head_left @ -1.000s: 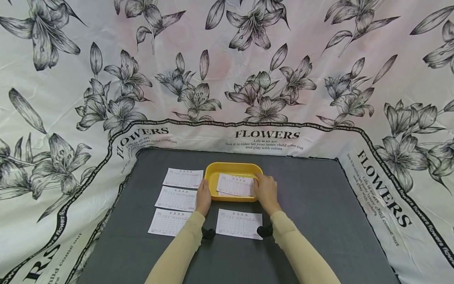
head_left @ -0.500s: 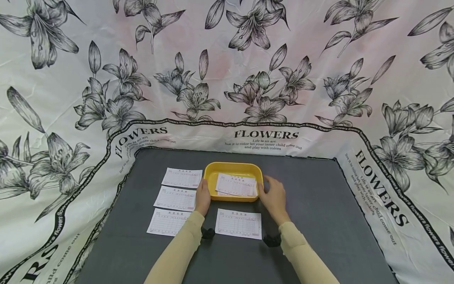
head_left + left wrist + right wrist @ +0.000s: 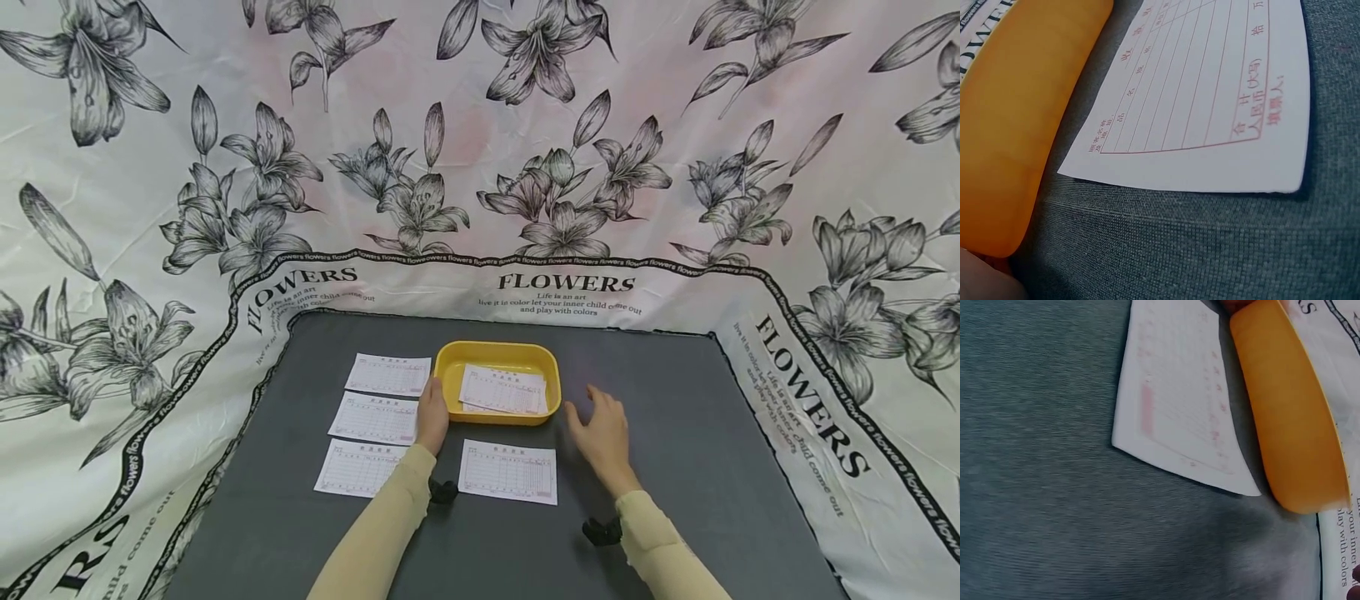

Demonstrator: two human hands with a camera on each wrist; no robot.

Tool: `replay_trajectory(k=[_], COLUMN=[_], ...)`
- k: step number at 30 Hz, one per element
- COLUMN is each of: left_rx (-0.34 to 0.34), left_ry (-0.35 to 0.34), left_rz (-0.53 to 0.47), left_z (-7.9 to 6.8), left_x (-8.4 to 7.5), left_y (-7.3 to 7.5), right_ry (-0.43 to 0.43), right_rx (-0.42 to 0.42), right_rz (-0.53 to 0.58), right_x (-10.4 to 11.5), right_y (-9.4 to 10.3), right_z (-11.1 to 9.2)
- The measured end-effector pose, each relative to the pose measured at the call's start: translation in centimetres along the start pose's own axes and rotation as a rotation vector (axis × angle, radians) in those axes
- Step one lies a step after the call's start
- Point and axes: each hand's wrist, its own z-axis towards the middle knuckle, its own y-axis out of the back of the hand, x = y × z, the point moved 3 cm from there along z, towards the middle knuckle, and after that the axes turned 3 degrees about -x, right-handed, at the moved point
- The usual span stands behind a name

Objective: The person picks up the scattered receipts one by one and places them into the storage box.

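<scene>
A yellow plastic tray (image 3: 498, 419) sits toward the back of the table, with printed paper slips (image 3: 501, 390) overlapping inside it. My left hand (image 3: 431, 419) holds the tray by its left front corner; its thumb (image 3: 985, 282) shows against the orange-looking tray wall (image 3: 1022, 106) in the left wrist view. To the right of the tray my right hand (image 3: 602, 433) is off the rim, fingers spread and holding nothing. One form slip (image 3: 507, 472) lies flat in front of the tray, between my forearms, and fills the middle of the left wrist view.
Three more slips form a column at the left: a far one (image 3: 387, 374), a middle one (image 3: 372, 417) and a near one (image 3: 360, 468) partly under my left sleeve. A flower-printed cloth (image 3: 566, 292) walls the back and sides of the dark grey tabletop (image 3: 690, 433).
My right hand has let go of the tray's right rim and moved right and toward me, its fingers loosening. The left hand stays at the tray, and the slips keep their places.
</scene>
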Motion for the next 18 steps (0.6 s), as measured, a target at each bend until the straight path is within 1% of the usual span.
replay_trajectory(k=[3, 7, 11, 14, 18], left_rx=[-0.006, -0.019, -0.021, -0.023, -0.032], left_ry=[-0.006, -0.002, 0.008, 0.004, -0.009], left_rz=[0.005, 0.009, 0.005, 0.001, -0.006], left_z=[0.0, 0.1, 0.0, 0.0, -0.3], left_x=[0.1, 0.1, 0.1, 0.1, 0.2], left_y=[0.0, 0.0, -0.1, -0.2, -0.1], right_ry=[0.011, 0.010, -0.017, -0.043, -0.077], right_rx=[-0.016, -0.003, 0.018, 0.030, 0.068], right_rz=[-0.012, -0.022, -0.023, -0.017, -0.018], right_x=[-0.2, -0.4, -0.7, -1.0, -1.2], right_y=[0.0, -0.4, -1.0, -1.5, -2.3], right_z=[-1.0, -2.4, -3.9, -5.0, -6.7])
